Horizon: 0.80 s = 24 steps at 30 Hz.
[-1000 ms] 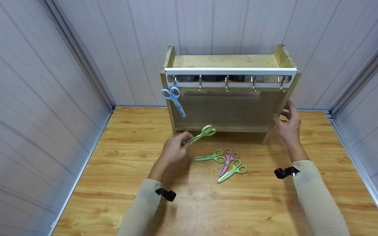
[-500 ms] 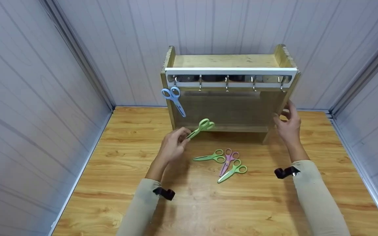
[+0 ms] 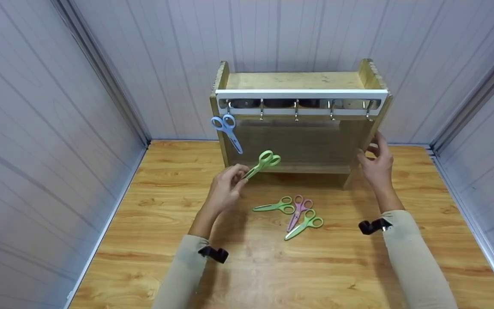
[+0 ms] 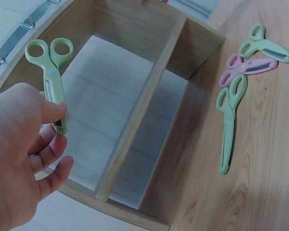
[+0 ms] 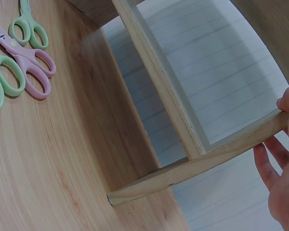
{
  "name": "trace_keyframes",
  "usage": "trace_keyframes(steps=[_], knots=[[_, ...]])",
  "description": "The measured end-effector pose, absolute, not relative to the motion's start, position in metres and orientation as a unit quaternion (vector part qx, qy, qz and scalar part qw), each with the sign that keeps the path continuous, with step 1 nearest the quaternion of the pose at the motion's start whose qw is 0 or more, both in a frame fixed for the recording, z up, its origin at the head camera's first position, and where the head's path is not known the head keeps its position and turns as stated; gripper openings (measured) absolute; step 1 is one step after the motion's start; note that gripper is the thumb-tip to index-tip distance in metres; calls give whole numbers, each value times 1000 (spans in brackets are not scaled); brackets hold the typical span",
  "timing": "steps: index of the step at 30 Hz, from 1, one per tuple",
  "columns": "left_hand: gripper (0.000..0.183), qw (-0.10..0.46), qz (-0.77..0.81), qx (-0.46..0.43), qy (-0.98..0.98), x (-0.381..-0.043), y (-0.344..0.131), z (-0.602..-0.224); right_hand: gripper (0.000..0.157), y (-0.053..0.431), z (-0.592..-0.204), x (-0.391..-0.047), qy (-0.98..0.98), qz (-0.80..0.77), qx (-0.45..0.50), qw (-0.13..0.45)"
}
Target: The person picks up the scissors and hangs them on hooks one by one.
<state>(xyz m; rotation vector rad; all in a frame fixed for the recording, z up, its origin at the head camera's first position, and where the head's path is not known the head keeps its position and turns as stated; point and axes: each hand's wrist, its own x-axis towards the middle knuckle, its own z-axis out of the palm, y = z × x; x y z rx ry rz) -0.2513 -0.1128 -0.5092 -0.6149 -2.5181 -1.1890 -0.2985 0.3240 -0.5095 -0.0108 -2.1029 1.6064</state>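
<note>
Sleeves [image 3: 416, 262], pale, cover both forearms in the foreground, each bearing a black device [image 3: 215, 254] near the wrist. Beneath them extends a wood-grained surface [image 3: 268, 279]. On it, ahead of the arms, three pairs of scissors lie close together: a lower green pair [image 3: 303, 225] nearest, pink scissors [image 3: 297, 211] in the middle, and a second green pair [image 3: 275, 207] to the left, its blades directed leftward. Farther in, the left hand [image 3: 223, 189] has its grip closed on green scissors [image 3: 265, 161], pinching the blade end between thumb and fingers; this pair is raised above the surface, handle loops uppermost, before the lower left part of a wooden rack [image 3: 292, 79]. At the opposite side, the right hand [image 3: 377, 165] has its grip on the rack's side panel, thumb against the inner face and fingers outside. Across the rack's upper front runs a white rail [image 3: 302, 92] with five metal hooks [image 3: 296, 110]; blue scissors [image 3: 232, 135] hang at the leftmost. Behind stands a pale panelled wall [image 3: 307, 34].
</note>
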Motion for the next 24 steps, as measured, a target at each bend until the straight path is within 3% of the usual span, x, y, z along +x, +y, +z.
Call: trace_keyframes(steps=[24], knots=[[16, 181, -438, -230, -850, -251, -114, -492, 71, 323, -508, -296, -783, 574, -4, 240]])
